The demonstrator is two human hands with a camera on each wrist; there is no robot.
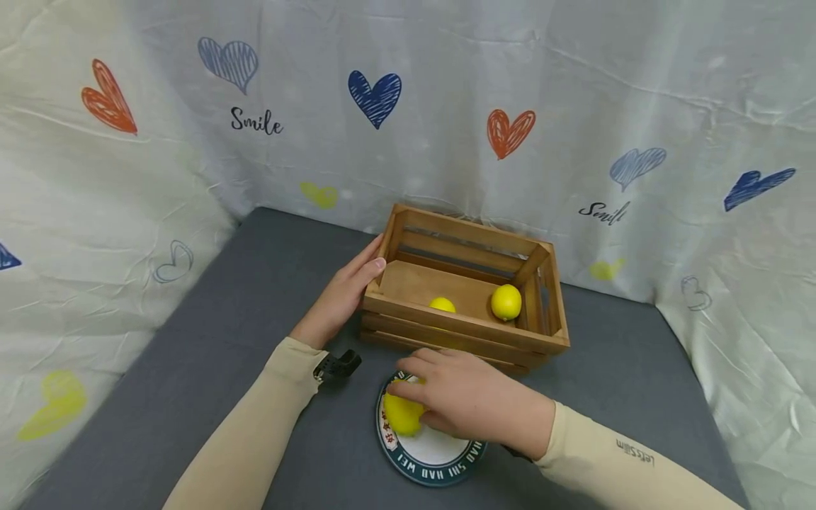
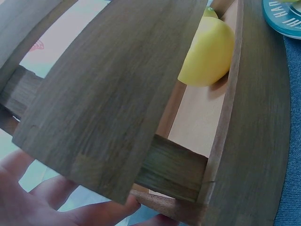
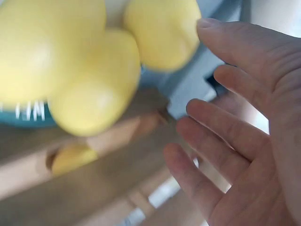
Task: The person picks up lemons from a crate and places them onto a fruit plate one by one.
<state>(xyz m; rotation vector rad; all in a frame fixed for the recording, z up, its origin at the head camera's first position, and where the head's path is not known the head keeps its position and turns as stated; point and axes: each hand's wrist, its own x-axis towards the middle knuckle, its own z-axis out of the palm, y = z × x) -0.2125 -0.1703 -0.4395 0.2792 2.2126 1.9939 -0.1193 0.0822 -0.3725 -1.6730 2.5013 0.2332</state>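
A slatted wooden crate (image 1: 465,333) stands on the table with two lemons inside, one lemon (image 1: 506,302) near its right end and another lemon (image 1: 442,305) behind the front wall. My left hand (image 1: 341,294) holds the crate's left end, thumb over the rim and fingers along the outside. My right hand (image 1: 465,393) is over a round plate (image 1: 431,473) in front of the crate. Its fingers overlap a yellow lemon (image 1: 401,416) there. In the right wrist view several lemons lie bunched, the thumb tip right at one lemon (image 3: 162,35), the other fingers spread.
The dark grey tabletop (image 1: 255,297) extends on both sides of the crate. A pale curtain (image 1: 440,64) with printed hearts hangs close behind it and along the sides. Black bands sit at the wrists.
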